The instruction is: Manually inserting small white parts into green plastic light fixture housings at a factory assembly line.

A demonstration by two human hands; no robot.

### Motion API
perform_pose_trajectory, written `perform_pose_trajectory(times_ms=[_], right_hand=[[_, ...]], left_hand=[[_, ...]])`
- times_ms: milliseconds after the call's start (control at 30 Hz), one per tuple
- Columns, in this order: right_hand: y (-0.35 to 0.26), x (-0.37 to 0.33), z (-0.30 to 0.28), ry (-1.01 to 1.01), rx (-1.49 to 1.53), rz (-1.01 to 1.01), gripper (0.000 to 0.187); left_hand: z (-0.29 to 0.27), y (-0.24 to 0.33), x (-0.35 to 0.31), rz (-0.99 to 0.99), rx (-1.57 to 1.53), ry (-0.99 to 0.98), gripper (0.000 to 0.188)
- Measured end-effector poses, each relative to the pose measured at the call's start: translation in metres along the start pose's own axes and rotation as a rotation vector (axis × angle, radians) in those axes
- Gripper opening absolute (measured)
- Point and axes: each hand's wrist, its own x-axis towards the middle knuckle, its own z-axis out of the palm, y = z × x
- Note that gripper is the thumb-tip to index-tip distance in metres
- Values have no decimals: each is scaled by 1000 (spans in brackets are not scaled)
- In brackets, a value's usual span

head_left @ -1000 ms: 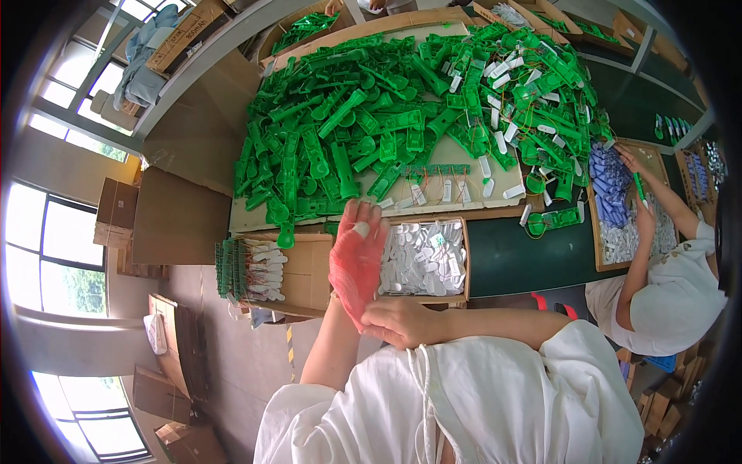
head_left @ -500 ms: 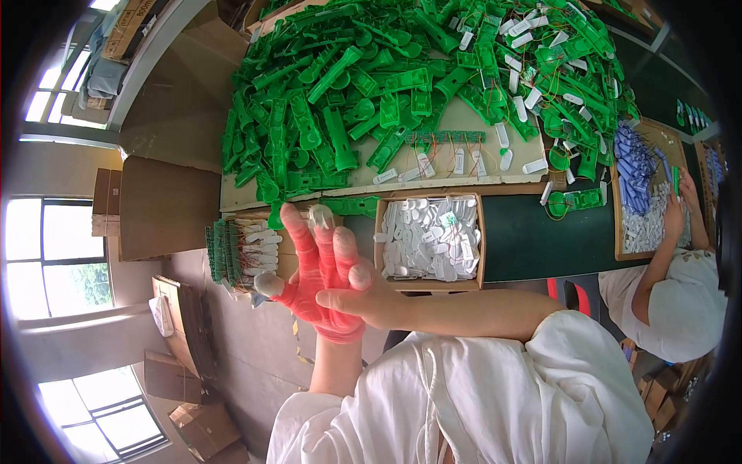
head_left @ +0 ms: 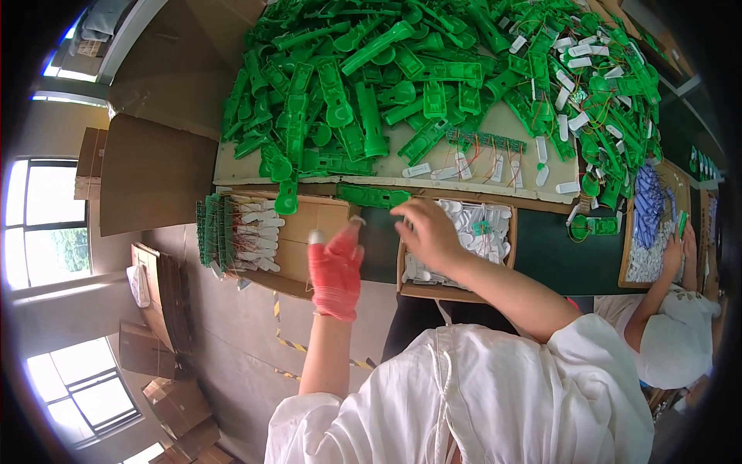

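My left hand, in a red glove with pale fingertips, is raised in front of the cardboard box at the left. Its fingers are apart, slightly blurred, and I see nothing in them. My bare right hand hovers over the near-left part of a box of small white plastic pieces. Its fingers are bent and apart, with nothing visible between them. Just beyond those fingertips a long green plastic housing lies along the front edge of the cardboard sheet. Whether the fingertips touch it I cannot tell.
A heap of green housings covers the cardboard sheet. Green circuit boards wired to white pieces fill the left of an open box. At the right a co-worker handles a green part beside purple pieces.
My right hand has let go of the gloved left hand and moved right, over the white pieces. The left hand has dropped lower, its fingers less stretched. The whole view has shifted a little.
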Motion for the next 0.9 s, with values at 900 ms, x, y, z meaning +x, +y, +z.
perform_pose_trajectory(times_ms=[900], right_hand=[[25, -27, 11, -172, -118, 91, 17]], left_hand=[[15, -14, 36, -99, -53, -312, 46]])
